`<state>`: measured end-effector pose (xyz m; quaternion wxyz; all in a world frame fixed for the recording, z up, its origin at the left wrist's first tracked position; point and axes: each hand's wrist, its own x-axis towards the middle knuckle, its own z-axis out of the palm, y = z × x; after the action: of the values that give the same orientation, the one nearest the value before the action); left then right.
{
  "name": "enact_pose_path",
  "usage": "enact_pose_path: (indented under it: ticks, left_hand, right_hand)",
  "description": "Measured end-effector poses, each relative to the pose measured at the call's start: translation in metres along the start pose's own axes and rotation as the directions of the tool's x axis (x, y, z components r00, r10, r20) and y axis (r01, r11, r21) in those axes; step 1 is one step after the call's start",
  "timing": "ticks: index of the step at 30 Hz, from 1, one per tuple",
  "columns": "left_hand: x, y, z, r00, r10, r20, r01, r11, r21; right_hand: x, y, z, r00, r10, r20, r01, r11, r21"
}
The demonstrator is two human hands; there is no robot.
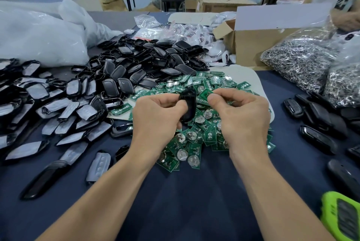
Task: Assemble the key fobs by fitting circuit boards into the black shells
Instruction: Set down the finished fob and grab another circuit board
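Two hands above a navy cloth tabletop (194, 192): left hand (157, 116) grips a glossy black plastic shell (188, 102), right hand (243, 116) pinches a green circuit board (205, 94).

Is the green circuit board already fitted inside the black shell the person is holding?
No, the right hand pinches the circuit board just beside the black shell, which the left hand holds, not inside it.

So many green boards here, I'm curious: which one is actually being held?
The board pinched in the right hand, beside the black shell in the left hand; the others lie in the pile.
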<state>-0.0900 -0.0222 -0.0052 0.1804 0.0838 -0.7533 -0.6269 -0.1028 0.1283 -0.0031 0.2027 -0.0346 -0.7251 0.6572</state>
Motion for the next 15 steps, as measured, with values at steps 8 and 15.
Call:
enact_pose_path:
  ticks: [8, 15]
  left_hand:
    - [-0.003, -0.001, 0.004, 0.994, -0.064, 0.093, 0.08, 0.982, -0.169]
    - [0.0, -0.005, 0.003, 0.993, -0.056, 0.108, 0.073, 0.985, -0.159]
  right_hand:
    - [-0.007, 0.001, 0.011, 0.98, 0.08, 0.18, -0.107, 0.983, 0.147]
    - [-0.006, -0.003, 0.008, 0.992, 0.039, 0.122, -0.04, 0.999, 0.009]
